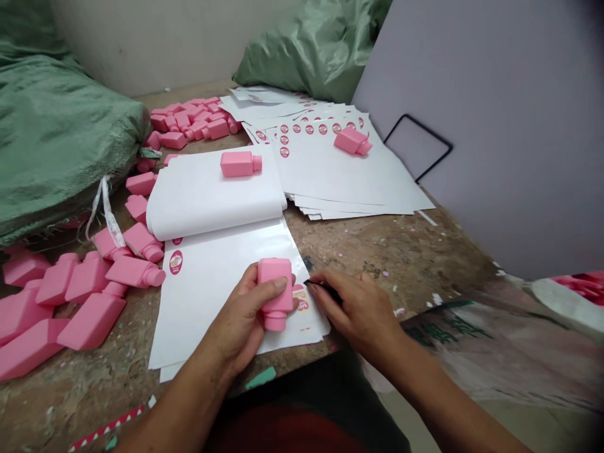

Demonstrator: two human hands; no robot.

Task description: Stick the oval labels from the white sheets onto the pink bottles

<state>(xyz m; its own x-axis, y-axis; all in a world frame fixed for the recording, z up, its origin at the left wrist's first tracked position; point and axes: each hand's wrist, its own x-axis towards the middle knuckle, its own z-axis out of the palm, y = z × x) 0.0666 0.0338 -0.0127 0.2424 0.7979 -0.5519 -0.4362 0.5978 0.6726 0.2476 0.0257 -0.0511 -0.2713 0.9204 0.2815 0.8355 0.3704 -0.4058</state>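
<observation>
A pink plastic bottle (275,286) is gripped in my left hand (250,308), its neck turned toward me. It is held over a white sticker sheet (212,308) with a round pink label (176,262) near its left edge. My right hand (353,305) is closed around a slim black tool, mostly hidden by the fingers; its kind I cannot make out. The tool's tip is at the sheet's right edge, beside a pink and cream label (301,299) partly covered by the left hand. Folded sheets (212,195) lie behind, with another pink bottle (237,164) on top.
Pink bottles (92,314) are heaped at the left and back, beside a green sack (61,138). More label sheets (330,170) lie at the back right with one bottle (352,141) on them. A black metal frame (452,148) stands by the grey panel (500,126).
</observation>
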